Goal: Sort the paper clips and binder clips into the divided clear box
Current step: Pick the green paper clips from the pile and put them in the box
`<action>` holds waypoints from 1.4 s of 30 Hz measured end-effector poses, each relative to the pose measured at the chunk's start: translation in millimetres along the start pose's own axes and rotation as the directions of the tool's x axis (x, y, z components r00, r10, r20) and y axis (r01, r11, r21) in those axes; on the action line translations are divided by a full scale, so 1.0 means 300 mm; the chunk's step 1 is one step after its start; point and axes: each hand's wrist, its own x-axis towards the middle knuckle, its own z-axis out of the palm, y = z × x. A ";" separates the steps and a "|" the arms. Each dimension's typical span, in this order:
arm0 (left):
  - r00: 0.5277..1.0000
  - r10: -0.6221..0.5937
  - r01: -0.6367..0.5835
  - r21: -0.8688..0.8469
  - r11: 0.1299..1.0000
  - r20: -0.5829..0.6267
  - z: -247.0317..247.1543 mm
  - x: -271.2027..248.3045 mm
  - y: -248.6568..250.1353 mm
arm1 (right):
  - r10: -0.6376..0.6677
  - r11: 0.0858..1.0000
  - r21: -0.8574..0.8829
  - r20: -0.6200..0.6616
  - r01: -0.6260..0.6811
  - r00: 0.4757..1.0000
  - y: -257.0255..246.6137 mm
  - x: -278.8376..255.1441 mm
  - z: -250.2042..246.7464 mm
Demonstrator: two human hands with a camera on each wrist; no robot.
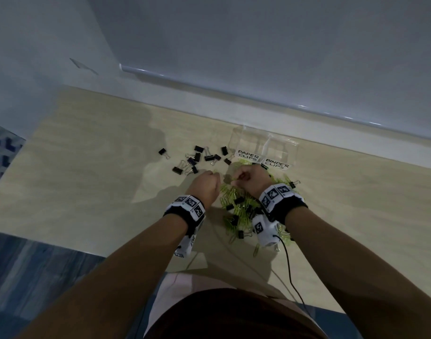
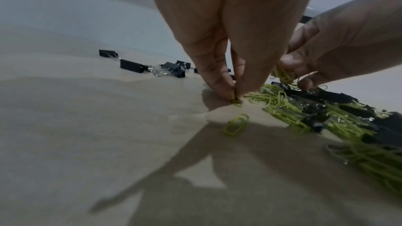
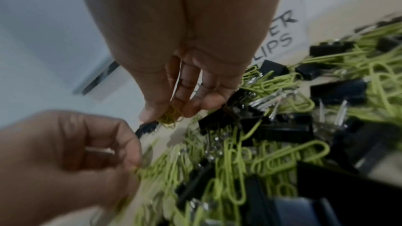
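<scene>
A mixed heap of green paper clips (image 1: 236,204) and black binder clips (image 1: 239,200) lies on the beige table between my wrists. My left hand (image 1: 207,183) pinches a green paper clip (image 2: 236,100) against the table at the heap's left edge. My right hand (image 1: 250,178) holds a small bunch of green paper clips (image 3: 170,116) in its fingertips above the heap. The clear divided box (image 1: 290,145) stands just beyond, with labels PAPER CLIPS (image 1: 248,154) on the left compartment and BINDER CLIPS (image 1: 276,164) on the right. Both compartments look bare.
Several black binder clips (image 1: 197,157) are scattered left of the box. A single green paper clip (image 2: 236,125) lies loose near my left fingers. A white wall ledge (image 1: 258,94) runs behind the table. A black cable (image 1: 289,270) trails from my right wrist.
</scene>
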 end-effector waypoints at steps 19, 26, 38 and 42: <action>0.983 -0.083 0.007 -0.415 0.910 -0.166 -0.202 0.347 0.225 | -0.041 0.988 -0.155 -0.427 -0.029 0.903 -0.047 0.156 -0.217; 0.996 -0.055 0.044 -0.143 0.989 -0.074 -0.120 0.128 0.034 | -0.248 0.853 -0.473 0.005 0.221 0.969 -0.019 0.069 -0.093; 0.989 -0.118 0.121 -0.031 0.992 0.088 0.034 0.020 0.073 | -0.130 0.729 -0.651 0.174 0.213 0.976 -0.009 0.094 -0.018; 0.985 -0.142 0.149 -0.068 0.986 0.098 0.033 0.013 0.070 | -0.089 0.712 -0.675 0.187 0.194 0.978 -0.012 0.081 -0.011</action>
